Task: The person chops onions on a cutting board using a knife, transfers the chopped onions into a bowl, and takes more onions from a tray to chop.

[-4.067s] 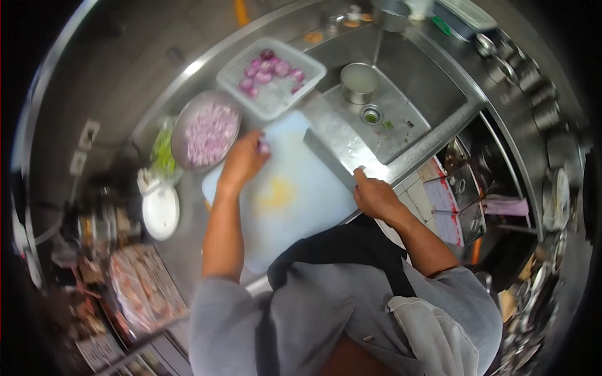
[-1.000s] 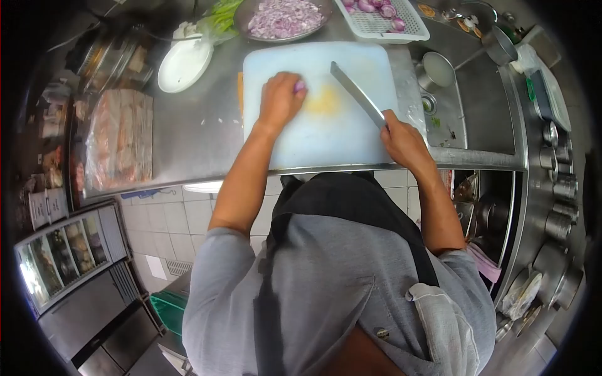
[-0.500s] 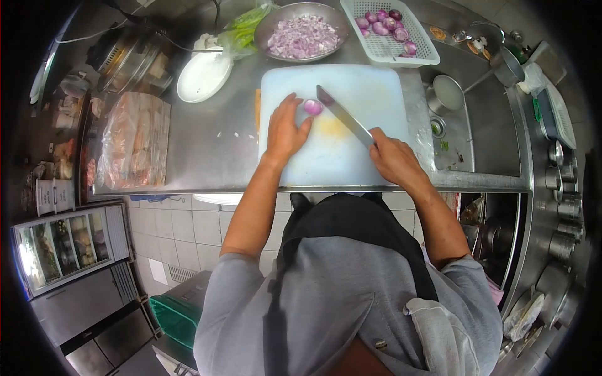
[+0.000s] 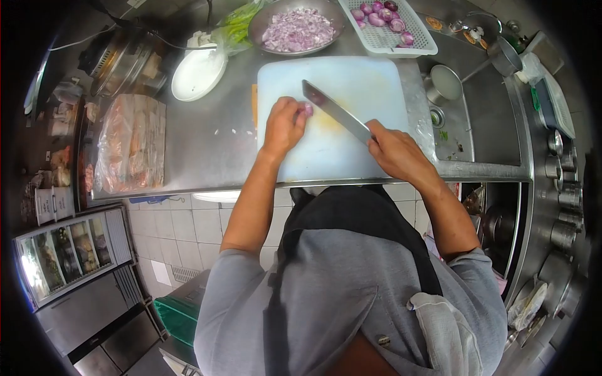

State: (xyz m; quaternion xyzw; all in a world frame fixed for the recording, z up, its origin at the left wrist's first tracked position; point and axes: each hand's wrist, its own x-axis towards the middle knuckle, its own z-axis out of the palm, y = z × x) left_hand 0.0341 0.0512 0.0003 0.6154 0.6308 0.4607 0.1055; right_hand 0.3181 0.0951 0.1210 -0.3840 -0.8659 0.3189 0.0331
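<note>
My left hand is closed around a small peeled purple onion on the white cutting board. Its fingertips cover the onion's left side. In my right hand is the handle of a kitchen knife, whose broad blade slants up and left across the board. The blade's tip end is just above and right of the onion. Whether the edge touches the onion I cannot tell.
Behind the board stand a metal bowl of chopped onion and a white basket with several whole onions. A white dish and a plastic-wrapped package lie on the left. To the right is a sink holding a pot.
My left fingers, spread beside the onion before, have closed on it. The knife has shifted slightly left, its tip nearer the onion. The whole view has moved a little.
</note>
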